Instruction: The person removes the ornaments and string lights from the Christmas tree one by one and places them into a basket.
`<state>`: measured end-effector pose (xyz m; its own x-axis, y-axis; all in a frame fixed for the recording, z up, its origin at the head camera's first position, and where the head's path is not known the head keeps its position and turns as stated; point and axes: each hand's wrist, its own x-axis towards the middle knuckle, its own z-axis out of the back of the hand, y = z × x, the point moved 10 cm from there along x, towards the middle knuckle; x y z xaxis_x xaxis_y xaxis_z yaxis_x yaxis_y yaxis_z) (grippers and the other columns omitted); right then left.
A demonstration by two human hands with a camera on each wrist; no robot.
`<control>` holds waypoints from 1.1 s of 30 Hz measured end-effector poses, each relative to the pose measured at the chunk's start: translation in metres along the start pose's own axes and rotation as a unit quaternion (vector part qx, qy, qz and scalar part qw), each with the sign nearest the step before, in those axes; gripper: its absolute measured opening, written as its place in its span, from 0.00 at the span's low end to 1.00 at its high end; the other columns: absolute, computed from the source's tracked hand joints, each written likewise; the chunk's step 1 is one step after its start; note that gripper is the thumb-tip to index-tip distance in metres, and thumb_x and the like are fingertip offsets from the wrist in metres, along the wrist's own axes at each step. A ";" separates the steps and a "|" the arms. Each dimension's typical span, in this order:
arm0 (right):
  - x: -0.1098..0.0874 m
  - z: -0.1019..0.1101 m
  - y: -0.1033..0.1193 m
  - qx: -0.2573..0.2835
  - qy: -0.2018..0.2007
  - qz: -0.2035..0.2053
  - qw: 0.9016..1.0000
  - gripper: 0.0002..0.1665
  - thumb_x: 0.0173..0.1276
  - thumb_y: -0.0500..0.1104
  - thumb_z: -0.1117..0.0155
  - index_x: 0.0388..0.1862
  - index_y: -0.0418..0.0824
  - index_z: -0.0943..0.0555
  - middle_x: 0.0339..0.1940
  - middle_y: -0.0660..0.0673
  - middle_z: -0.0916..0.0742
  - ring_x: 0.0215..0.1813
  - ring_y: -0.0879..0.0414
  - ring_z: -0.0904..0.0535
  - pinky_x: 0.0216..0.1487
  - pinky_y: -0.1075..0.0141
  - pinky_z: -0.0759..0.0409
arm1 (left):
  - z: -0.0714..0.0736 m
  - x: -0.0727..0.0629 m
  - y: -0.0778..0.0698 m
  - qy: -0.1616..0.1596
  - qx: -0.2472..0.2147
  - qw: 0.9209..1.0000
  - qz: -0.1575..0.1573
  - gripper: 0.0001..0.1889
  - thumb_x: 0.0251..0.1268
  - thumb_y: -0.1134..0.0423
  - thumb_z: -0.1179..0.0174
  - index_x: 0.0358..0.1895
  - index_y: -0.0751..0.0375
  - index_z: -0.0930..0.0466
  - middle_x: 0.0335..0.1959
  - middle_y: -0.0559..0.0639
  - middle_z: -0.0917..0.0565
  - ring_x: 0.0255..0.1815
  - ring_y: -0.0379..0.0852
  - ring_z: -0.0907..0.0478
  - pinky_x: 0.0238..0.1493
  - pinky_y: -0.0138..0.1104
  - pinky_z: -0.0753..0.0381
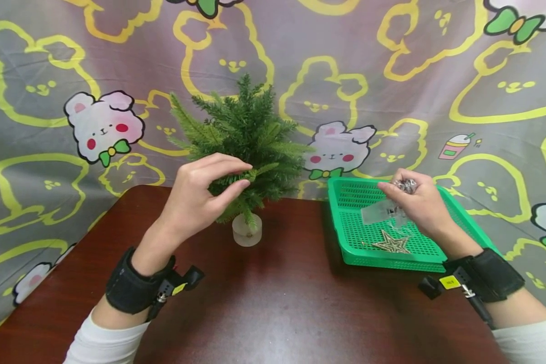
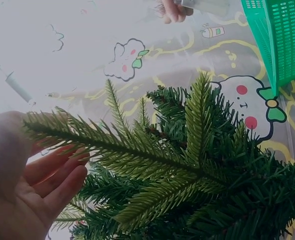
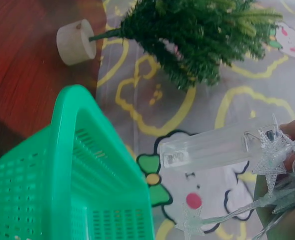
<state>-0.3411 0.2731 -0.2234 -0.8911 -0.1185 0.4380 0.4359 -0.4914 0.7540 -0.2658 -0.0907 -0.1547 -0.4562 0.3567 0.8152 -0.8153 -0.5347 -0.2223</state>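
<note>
A small artificial Christmas tree (image 1: 255, 131) stands upright on a pale round base (image 1: 247, 235). My left hand (image 1: 197, 189) is at its near left side, thumb and fingers apart around a branch tip. In the left wrist view a light green branch (image 2: 122, 150) crosses in front of the palm, its tip overlapping the loosely bent fingers. Above the basket, my right hand (image 1: 423, 202) grips a bundled string of lights (image 1: 406, 186). From that bundle hang clear plastic stars (image 3: 191, 222) and a clear battery case (image 3: 207, 147).
A green plastic basket (image 1: 391, 265) sits at the table's back right, with a gold glitter star (image 1: 393, 242) inside. The dark red wooden table (image 1: 273, 313) runs back to a cartoon-print curtain (image 1: 154, 60).
</note>
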 end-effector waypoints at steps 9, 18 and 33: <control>0.003 0.008 -0.029 0.008 -0.009 -0.029 1.000 0.18 0.72 0.43 0.36 0.24 0.37 0.28 0.16 0.57 0.29 0.19 0.60 0.34 0.16 0.63 0.31 | 0.006 -0.007 0.004 -0.012 0.006 1.000 0.007 0.11 0.61 0.64 0.31 0.48 0.57 0.12 0.44 0.50 0.12 0.47 0.44 0.15 0.48 0.38 0.16; 0.003 0.009 -0.067 -0.001 -0.018 -0.069 0.997 0.20 0.72 0.47 0.37 0.24 0.37 0.29 0.18 0.58 0.26 0.21 0.61 0.32 0.21 0.65 0.31 | 0.017 -0.015 0.009 -0.042 0.012 0.999 0.011 0.11 0.61 0.67 0.32 0.47 0.57 0.12 0.43 0.50 0.11 0.44 0.44 0.15 0.48 0.30 0.20; -0.002 -0.002 -0.130 0.054 0.019 -0.181 0.982 0.19 0.75 0.51 0.41 0.28 0.39 0.26 0.18 0.59 0.21 0.19 0.64 0.25 0.19 0.64 0.20 | 0.034 -0.022 0.015 -0.092 0.022 0.996 -0.007 0.10 0.61 0.69 0.33 0.45 0.62 0.12 0.40 0.55 0.11 0.42 0.48 0.15 0.49 0.24 0.23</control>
<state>-0.3962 0.3358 -0.3236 -0.9934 0.0141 0.1139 0.0980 -0.4127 0.9056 -0.2559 -0.1331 -0.1581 -0.3694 0.2202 0.9028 -0.8028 -0.5650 -0.1907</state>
